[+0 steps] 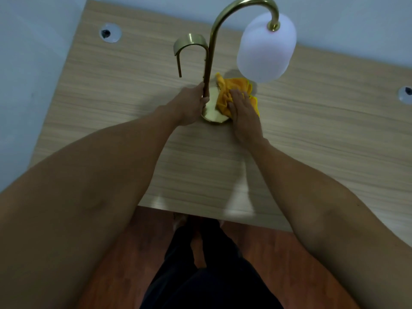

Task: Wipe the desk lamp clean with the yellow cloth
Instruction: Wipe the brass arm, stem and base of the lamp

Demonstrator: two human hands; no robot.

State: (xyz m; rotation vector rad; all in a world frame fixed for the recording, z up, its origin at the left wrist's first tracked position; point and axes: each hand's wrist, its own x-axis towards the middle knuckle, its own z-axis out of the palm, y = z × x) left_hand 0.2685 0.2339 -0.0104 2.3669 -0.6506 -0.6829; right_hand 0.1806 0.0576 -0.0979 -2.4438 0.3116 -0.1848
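A brass desk lamp (212, 47) stands in the middle of the wooden desk (111, 108). Its curved neck arches up to a white frosted shade (266, 50) at the upper right, and a smaller brass hook (189, 41) branches off to the left. My left hand (191, 105) grips the lower stem just above the round brass base (211, 112). My right hand (243, 112) lies flat on the crumpled yellow cloth (234, 85), pressing it onto the right side of the base. The far part of the base is hidden by cloth and hands.
Two round cable holes sit in the desk, one at the far left (110, 32) and one at the right edge (405, 94). A pale wall runs behind and left of the desk. My dark trousers and a red-brown floor (124, 253) show below the desk's near edge.
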